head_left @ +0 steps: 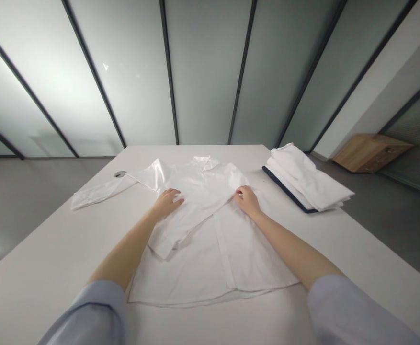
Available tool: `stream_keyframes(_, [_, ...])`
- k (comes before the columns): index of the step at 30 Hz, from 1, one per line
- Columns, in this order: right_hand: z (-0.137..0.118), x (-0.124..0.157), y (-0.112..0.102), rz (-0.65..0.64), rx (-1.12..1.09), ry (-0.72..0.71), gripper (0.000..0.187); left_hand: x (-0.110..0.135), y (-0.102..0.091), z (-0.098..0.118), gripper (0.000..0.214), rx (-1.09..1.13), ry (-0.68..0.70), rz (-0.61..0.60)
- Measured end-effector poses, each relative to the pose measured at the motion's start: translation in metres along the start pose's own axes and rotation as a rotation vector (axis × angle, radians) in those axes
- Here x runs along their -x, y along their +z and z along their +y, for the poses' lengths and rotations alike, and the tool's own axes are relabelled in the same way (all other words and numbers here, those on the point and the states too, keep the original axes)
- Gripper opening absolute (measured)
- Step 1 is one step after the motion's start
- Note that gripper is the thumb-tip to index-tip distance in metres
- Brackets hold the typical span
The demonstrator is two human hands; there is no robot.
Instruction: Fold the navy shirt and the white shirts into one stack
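A white long-sleeved shirt lies spread on the table, its collar at the far side and its hem toward me. One sleeve stretches out to the left; the other is folded across the front of the body. My left hand rests on the shirt's left side with its fingers spread, touching the cloth near the folded sleeve. At the shirt's right edge, my right hand has its fingertips pinched on the fabric by the fold of that sleeve.
On the right of the white table sits a stack of folded white garments, with a dark navy layer underneath. A round grommet is set in the tabletop at left. Beyond stand frosted glass panels and a wooden cabinet.
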State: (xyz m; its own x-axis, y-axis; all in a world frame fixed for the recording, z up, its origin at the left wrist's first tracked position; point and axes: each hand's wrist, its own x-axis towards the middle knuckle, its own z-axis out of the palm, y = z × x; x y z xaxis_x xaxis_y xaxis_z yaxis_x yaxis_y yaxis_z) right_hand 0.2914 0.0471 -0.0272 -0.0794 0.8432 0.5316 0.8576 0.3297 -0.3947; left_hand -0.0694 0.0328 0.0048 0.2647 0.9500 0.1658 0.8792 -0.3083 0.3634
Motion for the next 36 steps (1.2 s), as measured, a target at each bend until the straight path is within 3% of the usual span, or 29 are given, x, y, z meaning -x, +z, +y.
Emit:
stream_keyframes(5, [0.006, 0.002, 0.000, -0.127, 0.047, 0.028, 0.013, 0.006, 0.013, -0.003, 0.047, -0.079, 0.031, -0.033])
stream_keyframes(13, [0.015, 0.006, -0.006, -0.177, -0.157, -0.009, 0.014, 0.010, 0.011, -0.005, 0.044, -0.062, 0.013, 0.008])
stream_keyframes(18, [0.014, 0.006, -0.009, -0.191, -0.155, 0.017, 0.013, 0.013, 0.007, -0.003, 0.046, -0.138, -0.122, 0.036])
stream_keyframes(22, [0.013, 0.007, -0.008, -0.191, -0.148, 0.009, 0.015, 0.017, 0.002, 0.001, 0.057, -0.277, -0.264, -0.026])
stream_keyframes(27, [0.014, 0.009, -0.003, -0.189, -0.107, 0.022, 0.015, 0.009, -0.018, 0.003, 0.065, -0.278, -0.306, -0.055])
stream_keyframes(32, [0.016, 0.017, -0.007, -0.230, -0.127, 0.024, 0.016, -0.004, -0.040, -0.011, 0.062, -0.177, -0.566, 0.082])
stream_keyframes(36, [0.014, 0.022, -0.012, -0.249, -0.138, 0.020, 0.017, -0.004, -0.042, -0.037, 0.070, -0.217, -0.681, 0.219])
